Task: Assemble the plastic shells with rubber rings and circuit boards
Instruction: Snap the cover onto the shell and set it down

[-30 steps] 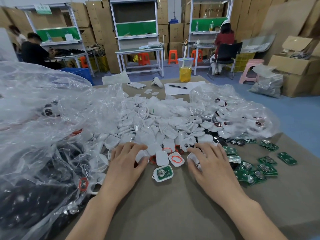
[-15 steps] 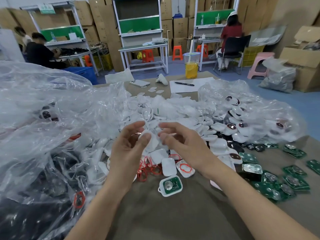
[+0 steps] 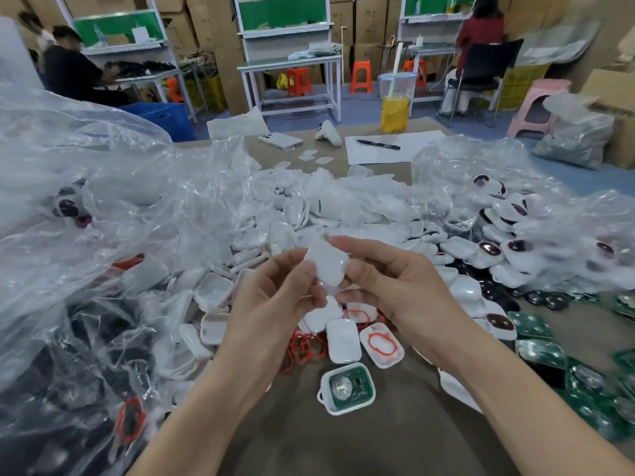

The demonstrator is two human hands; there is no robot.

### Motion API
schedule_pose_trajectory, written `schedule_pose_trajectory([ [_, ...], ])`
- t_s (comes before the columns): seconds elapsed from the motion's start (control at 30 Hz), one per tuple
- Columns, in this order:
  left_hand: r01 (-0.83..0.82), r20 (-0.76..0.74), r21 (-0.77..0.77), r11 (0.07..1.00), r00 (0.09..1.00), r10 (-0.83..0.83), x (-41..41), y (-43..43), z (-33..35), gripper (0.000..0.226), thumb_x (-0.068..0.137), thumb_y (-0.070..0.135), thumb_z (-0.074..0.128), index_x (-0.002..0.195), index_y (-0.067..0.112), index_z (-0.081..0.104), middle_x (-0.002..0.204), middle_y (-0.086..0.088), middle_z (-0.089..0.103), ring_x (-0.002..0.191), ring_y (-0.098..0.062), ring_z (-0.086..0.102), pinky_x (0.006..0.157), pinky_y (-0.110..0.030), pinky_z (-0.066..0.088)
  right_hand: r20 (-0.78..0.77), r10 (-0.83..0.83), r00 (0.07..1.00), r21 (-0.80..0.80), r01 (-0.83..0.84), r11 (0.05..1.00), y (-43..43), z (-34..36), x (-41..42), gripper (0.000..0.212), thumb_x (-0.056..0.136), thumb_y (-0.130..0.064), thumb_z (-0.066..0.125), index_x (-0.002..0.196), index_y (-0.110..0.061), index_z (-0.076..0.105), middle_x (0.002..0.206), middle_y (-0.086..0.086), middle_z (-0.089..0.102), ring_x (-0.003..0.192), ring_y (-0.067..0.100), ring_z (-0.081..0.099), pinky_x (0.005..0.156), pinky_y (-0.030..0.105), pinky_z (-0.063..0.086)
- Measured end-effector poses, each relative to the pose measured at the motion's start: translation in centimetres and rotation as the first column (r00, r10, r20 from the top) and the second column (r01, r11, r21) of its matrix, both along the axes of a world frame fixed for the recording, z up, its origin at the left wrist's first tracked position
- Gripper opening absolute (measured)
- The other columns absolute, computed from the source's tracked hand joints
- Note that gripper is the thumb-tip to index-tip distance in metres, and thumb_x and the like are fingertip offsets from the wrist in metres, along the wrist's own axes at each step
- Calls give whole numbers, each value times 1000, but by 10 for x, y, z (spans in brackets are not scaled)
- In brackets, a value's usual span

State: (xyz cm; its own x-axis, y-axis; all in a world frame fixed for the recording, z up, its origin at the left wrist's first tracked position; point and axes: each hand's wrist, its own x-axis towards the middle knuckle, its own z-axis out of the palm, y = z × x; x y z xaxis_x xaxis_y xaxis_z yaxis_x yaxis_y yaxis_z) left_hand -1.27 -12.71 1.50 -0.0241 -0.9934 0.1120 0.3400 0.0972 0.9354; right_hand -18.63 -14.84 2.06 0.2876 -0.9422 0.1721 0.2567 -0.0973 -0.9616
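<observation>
My left hand [image 3: 271, 297] and my right hand [image 3: 395, 290] are raised over the table and together pinch one white plastic shell [image 3: 324, 264] between fingertips and thumbs. Below them lies a heap of white shells [image 3: 343, 228]. A shell holding a green circuit board [image 3: 347, 388] lies at the near edge of the heap. Beside it sit a shell with a red rubber ring [image 3: 381, 345] inside and a closed-side-up shell [image 3: 343, 340]. Loose red rings [image 3: 304, 348] lie under my left wrist. Green circuit boards [image 3: 549, 359] are spread at the right.
Large clear plastic bags [image 3: 86, 207] with parts bulge on the left and another bag [image 3: 532, 214] on the right. At the table's far end stand a cup of yellow drink [image 3: 395, 108], a phone [image 3: 280, 140], and a pen on paper [image 3: 378, 144]. People sit at benches behind.
Both hands left the tabletop, where they were sorting in the heap, and rose together. They now hold one white shell between them, closer to the camera than half a second ago.
</observation>
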Motion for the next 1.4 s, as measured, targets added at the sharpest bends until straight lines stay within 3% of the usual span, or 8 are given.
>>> schedule_pose_trajectory([
  [0.2,176,-177,104,979,972,-156,0,4,5,37,92,11,58,129,4,64,83,-8,57,65,-13,51,68,-25,53,48,79,996,-46,-76,996,6,-1,2,27,84,-23,71,109,-29,78,92,0,77,83,12,72,79,22,57],
  [0.33,242,-182,111,964,958,-220,-3,6,4,28,91,10,60,116,7,72,75,-6,49,62,-14,47,64,-26,50,-11,24,1000,-85,-25,996,8,1,2,26,84,-28,71,109,-29,77,102,5,77,87,16,74,80,23,57],
  [0.5,315,-223,132,940,933,-281,-8,9,0,23,95,17,58,113,13,72,74,-1,49,62,-11,50,65,-26,53,-80,-99,992,-119,89,989,11,1,4,24,86,-42,68,106,-32,77,96,9,77,84,21,74,84,52,59],
  [0.7,276,-288,84,958,927,-242,-9,11,1,40,89,22,66,125,6,66,75,-2,58,63,-12,57,67,-27,56,23,-86,996,-109,88,990,9,0,5,24,90,-30,65,110,-24,77,99,7,77,87,18,74,79,25,58],
  [0.83,190,-278,75,979,947,-162,-10,8,1,25,89,18,69,113,11,68,73,-4,60,61,-13,58,66,-27,56,106,-103,989,-63,110,992,8,0,7,15,83,-26,70,95,-26,79,93,6,78,85,17,75,74,22,58],
  [1.07,285,-294,93,954,923,-247,-10,9,0,26,97,15,58,123,10,57,75,-3,57,65,-13,56,66,-27,56,104,-131,986,-59,137,989,7,-4,11,12,82,-33,73,91,-27,78,89,5,78,81,20,75,70,25,59],
  [1.2,265,-320,124,956,923,-214,-11,8,1,26,92,17,59,118,15,58,74,-1,56,65,-12,56,67,-26,56,-24,-181,983,-88,178,980,9,-4,12,7,92,-28,70,96,-28,75,90,4,77,81,24,75,74,43,63],
  [1.4,123,-496,125,985,867,-45,6,0,8,8,91,23,61,91,15,60,71,4,56,61,-8,56,78,-25,55,-322,-209,923,-382,75,921,26,-6,27,11,88,-25,73,93,-34,70,95,-12,68,79,7,66,68,17,51],
])
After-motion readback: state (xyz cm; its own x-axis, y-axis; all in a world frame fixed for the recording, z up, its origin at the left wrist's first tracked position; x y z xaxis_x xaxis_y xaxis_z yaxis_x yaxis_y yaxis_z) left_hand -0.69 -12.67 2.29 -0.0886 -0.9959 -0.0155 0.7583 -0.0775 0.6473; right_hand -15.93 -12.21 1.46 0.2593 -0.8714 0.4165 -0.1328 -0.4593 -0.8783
